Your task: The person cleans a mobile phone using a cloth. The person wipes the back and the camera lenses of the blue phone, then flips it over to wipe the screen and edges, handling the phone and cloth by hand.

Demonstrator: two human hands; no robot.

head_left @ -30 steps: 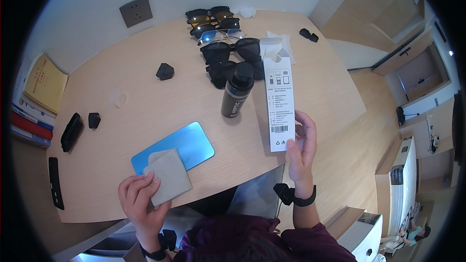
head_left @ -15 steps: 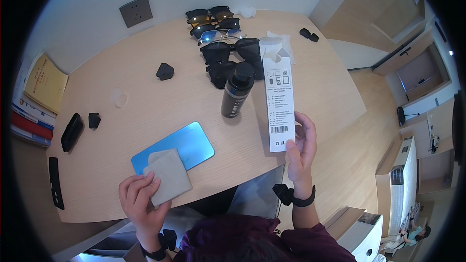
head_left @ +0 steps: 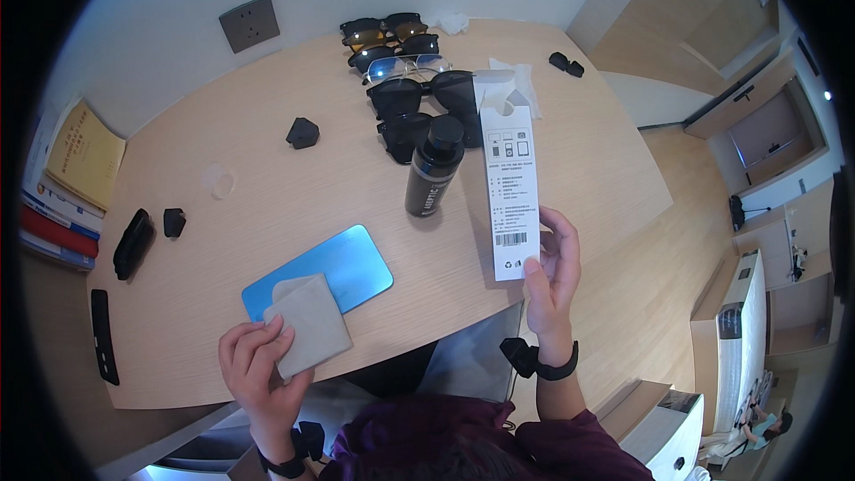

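Observation:
In my right hand is a tall white carton, gripped near its bottom end. Its top flap stands open, and the printed side faces up toward me. My left hand pinches a folded grey cloth by its left edge. The cloth overlaps the lower part of a blue smartphone lying on the desk. Between the phone and the carton stands a dark bottle with a black cap. Behind the bottle, several pairs of glasses lie in a row, partly covered by the bottle and carton.
Upright books line the desk's left side. Near them lie a black case and small black pieces. Another black piece sits mid-desk. Crumpled white tissue and small black items are at the back. A person is far off at lower right.
Almost nothing differs. The carton's upper end has shifted very slightly left in my right hand; my left hand and the cloth stay put.

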